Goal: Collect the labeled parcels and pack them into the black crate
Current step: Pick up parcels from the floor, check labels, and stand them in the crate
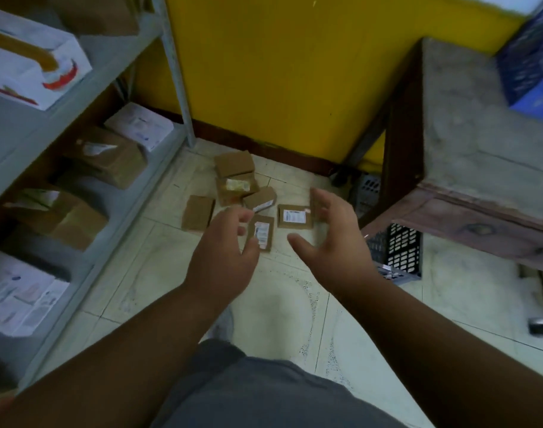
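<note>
Reaching over the floor [159, 273], both hands hang above a cluster of small brown parcels [233, 180] near the yellow wall [294, 72]. The left hand [223, 257] is spread with relaxed fingers, holding nothing; a labeled parcel [261, 232] shows just past its thumb. The right hand [332, 239] is spread too, empty, with another labeled parcel [294, 216] just beyond its fingers. The black crate [399, 251] stands on the floor right of the right hand, partly under a table [480, 165].
</note>
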Tool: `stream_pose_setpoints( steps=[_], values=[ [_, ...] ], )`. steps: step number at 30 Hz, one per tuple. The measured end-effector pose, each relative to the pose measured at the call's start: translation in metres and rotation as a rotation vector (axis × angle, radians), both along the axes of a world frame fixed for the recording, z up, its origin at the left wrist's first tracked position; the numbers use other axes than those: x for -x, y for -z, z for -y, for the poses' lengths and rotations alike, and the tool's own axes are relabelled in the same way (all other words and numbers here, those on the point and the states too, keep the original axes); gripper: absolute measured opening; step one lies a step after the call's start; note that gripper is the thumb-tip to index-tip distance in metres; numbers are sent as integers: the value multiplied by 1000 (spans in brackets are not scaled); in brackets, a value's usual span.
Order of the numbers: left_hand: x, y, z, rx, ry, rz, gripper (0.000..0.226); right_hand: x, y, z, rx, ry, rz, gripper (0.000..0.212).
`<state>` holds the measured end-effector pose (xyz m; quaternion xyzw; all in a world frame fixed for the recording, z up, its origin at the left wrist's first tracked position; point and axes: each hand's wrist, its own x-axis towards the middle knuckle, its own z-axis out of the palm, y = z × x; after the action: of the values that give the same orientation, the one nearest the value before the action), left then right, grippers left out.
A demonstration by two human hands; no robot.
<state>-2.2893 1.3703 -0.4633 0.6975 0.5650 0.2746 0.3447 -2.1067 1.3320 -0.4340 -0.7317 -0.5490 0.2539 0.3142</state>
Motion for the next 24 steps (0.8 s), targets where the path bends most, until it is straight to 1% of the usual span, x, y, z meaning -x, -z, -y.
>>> stream_pose_setpoints(
  steps=[3, 6, 8, 10, 12, 15, 18, 21, 24],
  values=[
    [-8, -2, -73, -14, 66, 4, 31, -3, 5, -51, 26, 52, -18, 80],
    [-29, 5, -135, 8, 63, 19, 33, -12, 23, -104, 37, 111, -70, 76],
    [-50, 24, -169, 47, 46, 45, 33, -21, 46, -141, 67, 165, -103, 71],
    [-75, 55, -199, 88, 19, 57, 31, -34, 81, -181, 108, 224, -144, 70],
    [-97, 94, -227, 115, -12, 40, 31, -49, 123, -221, 138, 246, -190, 68],
    [-120, 163, -266, 196, -87, 10, 29, -61, 198, -274, 197, 246, -290, 59],
    [-135, 246, -298, 257, -141, -18, 23, -70, 277, -318, 246, 215, -279, 56],
    [-144, 338, -316, 327, -174, -62, 26, -77, 369, -345, 251, 272, -264, 47],
    [-149, 433, -325, 409, -165, -106, 26, -83, 466, -358, 304, 310, -229, 47]
  ],
)
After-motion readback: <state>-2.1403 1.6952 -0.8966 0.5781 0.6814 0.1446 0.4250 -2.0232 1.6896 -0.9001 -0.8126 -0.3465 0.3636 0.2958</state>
